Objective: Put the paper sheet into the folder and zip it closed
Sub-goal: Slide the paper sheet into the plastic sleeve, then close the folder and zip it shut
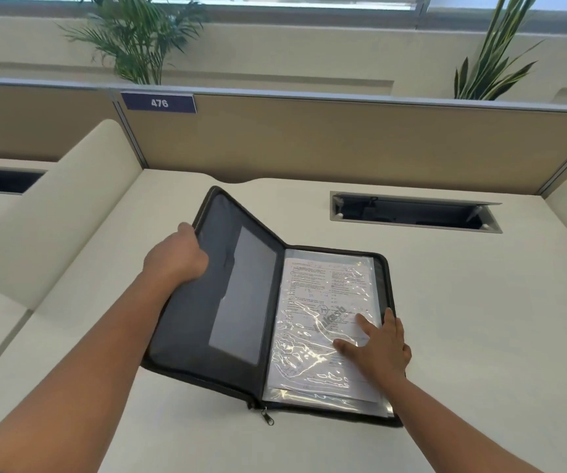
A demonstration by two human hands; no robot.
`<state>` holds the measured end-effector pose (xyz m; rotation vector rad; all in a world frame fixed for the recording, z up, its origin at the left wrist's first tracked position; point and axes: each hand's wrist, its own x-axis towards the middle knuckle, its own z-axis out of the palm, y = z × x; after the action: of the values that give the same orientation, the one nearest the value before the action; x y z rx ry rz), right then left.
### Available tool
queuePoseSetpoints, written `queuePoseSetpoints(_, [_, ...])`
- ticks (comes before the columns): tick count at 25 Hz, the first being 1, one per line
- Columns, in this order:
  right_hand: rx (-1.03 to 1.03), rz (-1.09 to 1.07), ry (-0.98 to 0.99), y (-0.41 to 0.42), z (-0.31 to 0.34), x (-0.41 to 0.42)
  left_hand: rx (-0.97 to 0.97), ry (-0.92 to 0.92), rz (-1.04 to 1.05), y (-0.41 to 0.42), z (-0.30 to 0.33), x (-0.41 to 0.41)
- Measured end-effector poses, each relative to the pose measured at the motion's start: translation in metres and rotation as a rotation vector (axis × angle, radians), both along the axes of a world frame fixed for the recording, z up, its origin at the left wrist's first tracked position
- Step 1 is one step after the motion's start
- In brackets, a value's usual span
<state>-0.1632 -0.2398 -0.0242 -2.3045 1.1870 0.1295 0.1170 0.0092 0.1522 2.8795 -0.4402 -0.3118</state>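
Note:
A dark zip folder lies open on the white desk. Its left cover is raised at a slant, and my left hand grips that cover's outer edge. The printed paper sheet lies on the folder's right half under a shiny clear plastic sleeve. My right hand rests flat on the sheet near the right edge, fingers spread and straight. The zip pull hangs at the folder's near edge, by the spine, with the zip undone.
A rectangular cable hatch is cut into the desk behind the folder on the right. A tan partition with a "476" label closes off the back. White side dividers stand at left and right. Plants rise behind the partition.

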Motion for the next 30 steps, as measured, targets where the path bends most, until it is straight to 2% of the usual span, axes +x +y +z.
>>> queuePoseSetpoints(2, [0.035,-0.031,-0.043,0.000,0.004,-0.002,-0.048,-0.003,-0.084,-0.011,0.021,-0.009])
queuePoseSetpoints(4, [0.059,-0.066,-0.084,-0.002,0.007,-0.004,-0.196,0.051,-0.143,-0.026,0.035,-0.020])
queuePoseSetpoints(7, [0.146,-0.132,-0.208,-0.007,0.010,-0.008,-0.530,0.317,-0.181,-0.057,0.046,-0.048])
queuePoseSetpoints(9, [0.221,-0.165,-0.330,-0.008,0.017,-0.008,-0.622,0.457,-0.234,-0.080,0.042,-0.071])
queuePoseSetpoints(13, [0.392,-0.250,-0.597,-0.013,0.037,-0.010,-0.535,0.471,-0.404,-0.120,0.004,-0.113])
queuePoseSetpoints(17, [0.738,-0.394,-0.552,-0.025,0.048,-0.020,-0.240,0.370,-0.567,-0.137,-0.055,-0.137])
queuePoseSetpoints(19, [0.849,-0.504,-0.625,-0.036,0.042,-0.027,-0.110,0.329,-0.621,-0.136,-0.081,-0.141])
queuePoseSetpoints(21, [0.903,-0.523,-0.641,-0.044,0.040,-0.031,-0.007,0.297,-0.670,-0.130,-0.105,-0.140])
queuePoseSetpoints(24, [0.790,-0.438,-0.559,-0.047,0.031,-0.038,0.093,0.239,-0.771,-0.115,-0.135,-0.137])
queuePoseSetpoints(26, [0.674,-0.375,-0.508,-0.042,0.026,-0.039,0.081,0.197,-0.806,-0.107,-0.148,-0.135])
queuePoseSetpoints(28, [0.538,-0.276,-0.411,-0.037,0.020,-0.036,0.036,0.159,-0.732,-0.097,-0.158,-0.134])
queuePoseSetpoints(30, [0.404,-0.201,-0.314,-0.034,0.016,-0.032,0.029,0.141,-0.521,-0.084,-0.164,-0.136])
